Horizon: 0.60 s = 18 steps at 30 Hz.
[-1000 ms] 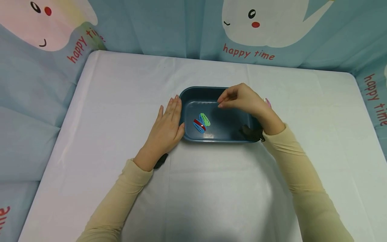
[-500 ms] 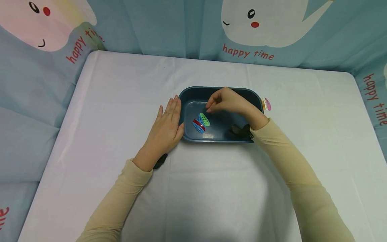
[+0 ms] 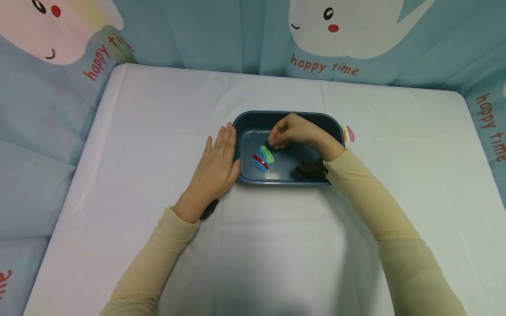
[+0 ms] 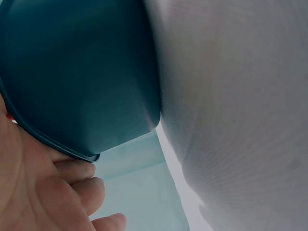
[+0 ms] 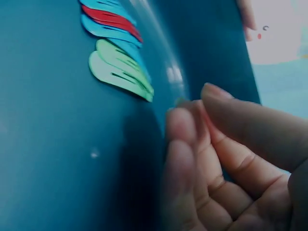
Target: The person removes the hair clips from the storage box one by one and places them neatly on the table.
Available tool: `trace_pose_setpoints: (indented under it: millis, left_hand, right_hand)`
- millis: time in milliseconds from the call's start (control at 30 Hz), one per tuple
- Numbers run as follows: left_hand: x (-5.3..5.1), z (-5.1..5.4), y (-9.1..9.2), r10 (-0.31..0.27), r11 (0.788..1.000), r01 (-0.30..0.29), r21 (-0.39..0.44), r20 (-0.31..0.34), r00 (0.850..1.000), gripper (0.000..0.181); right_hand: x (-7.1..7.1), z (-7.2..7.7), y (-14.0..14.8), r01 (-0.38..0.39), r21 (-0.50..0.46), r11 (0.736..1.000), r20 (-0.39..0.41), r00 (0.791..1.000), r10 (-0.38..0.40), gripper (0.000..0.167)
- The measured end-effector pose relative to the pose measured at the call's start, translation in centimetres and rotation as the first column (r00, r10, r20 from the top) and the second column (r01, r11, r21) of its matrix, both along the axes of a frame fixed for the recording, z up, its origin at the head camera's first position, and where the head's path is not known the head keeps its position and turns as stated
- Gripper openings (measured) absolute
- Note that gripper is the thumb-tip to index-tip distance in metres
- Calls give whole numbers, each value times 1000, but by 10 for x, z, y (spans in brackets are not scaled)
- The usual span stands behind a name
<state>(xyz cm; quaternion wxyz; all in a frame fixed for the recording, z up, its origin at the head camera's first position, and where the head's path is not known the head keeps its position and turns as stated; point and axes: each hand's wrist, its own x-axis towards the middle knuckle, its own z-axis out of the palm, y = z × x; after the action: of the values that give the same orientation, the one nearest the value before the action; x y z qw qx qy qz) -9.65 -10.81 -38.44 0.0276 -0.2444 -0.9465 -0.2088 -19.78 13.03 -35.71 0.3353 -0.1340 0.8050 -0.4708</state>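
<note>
A dark blue tray stands on the white-covered table. In it lie green hair clips, blue hair clips and a red hair clip, overlapping in a row. My left hand, fingers straight, rests against the tray's left end; the left wrist view shows its fingers at the rim. Over the tray, right of the clips, my right hand has thumb and fingertips drawn together. A tiny greenish tip shows at its fingertips, seemingly a hair clip mostly hidden by them.
Outside the tray's right end lie more hair clips, among them a pink hair clip and an orange one, partly hidden by the rim. A printed curtain hangs behind the table. The right wrist camera hangs over the tray's inside.
My right hand has moved left across the tray and slightly down, coming close to the green hair clips. The left hand and the lying clips have stayed in place.
</note>
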Motion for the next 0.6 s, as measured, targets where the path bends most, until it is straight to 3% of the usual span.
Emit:
trace_pose_setpoints:
  millis: [233, 400, 600]
  left_hand:
    - [0, -1, -1, -2, 1000, 2, 8, 3, 1000, 66]
    - [0, -1, -1, -5, 1000, 5, 3, -4, 1000, 66]
    - [-1, 0, 0, -2, 1000, 2, -4, -5, 1000, 66]
  right_hand:
    - [-3, -10, -2, -60, 112, 992, -16, 998, 62, 10]
    - [-3, -11, -4, -57, 144, 988, -28, 998, 62, 11]
    - [-1, -9, -10, -85, 227, 970, -102, 989, 111, 10]
